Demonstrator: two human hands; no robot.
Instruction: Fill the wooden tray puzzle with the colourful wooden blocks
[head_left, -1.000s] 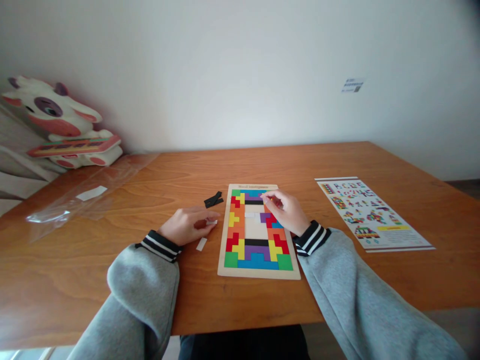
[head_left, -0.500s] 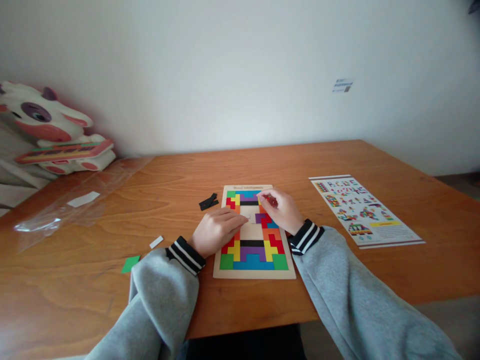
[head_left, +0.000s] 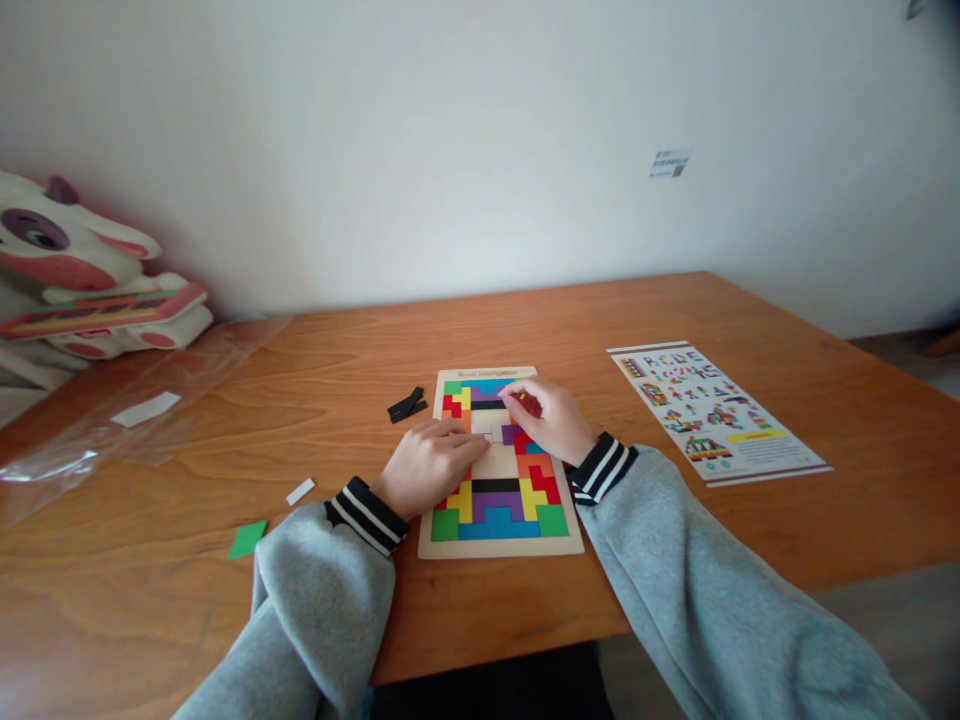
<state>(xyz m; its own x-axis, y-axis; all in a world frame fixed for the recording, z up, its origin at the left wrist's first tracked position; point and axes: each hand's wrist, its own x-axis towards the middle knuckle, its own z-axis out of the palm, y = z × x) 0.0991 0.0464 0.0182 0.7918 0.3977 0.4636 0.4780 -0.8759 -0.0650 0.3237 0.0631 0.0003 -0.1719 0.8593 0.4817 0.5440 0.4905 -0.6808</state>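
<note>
A wooden puzzle board [head_left: 500,548] lies on the table, filled round its edges with coloured block pieces, with a pale middle area. My left hand [head_left: 433,465] rests over the board's left side, fingers stretched toward the middle, palm down. My right hand [head_left: 547,415] is over the upper right part of the board with thumb and fingers pinched together; whatever they may hold is too small to make out. A purple piece [head_left: 512,435] shows below the right fingers. One black strip [head_left: 496,486] lies across the lower part, another near the top.
Loose black strips [head_left: 407,405] lie left of the board. Nearer me are a white piece [head_left: 301,491] and a green square [head_left: 247,540]. Clear plastic wrap [head_left: 187,385] and a cow toy [head_left: 97,270] are at the left. A printed sheet [head_left: 716,412] lies at the right.
The view has shifted slightly, so the things sit a little further left. My right fingers have moved slightly over the board; my left hand stays in nearly the same place.
</note>
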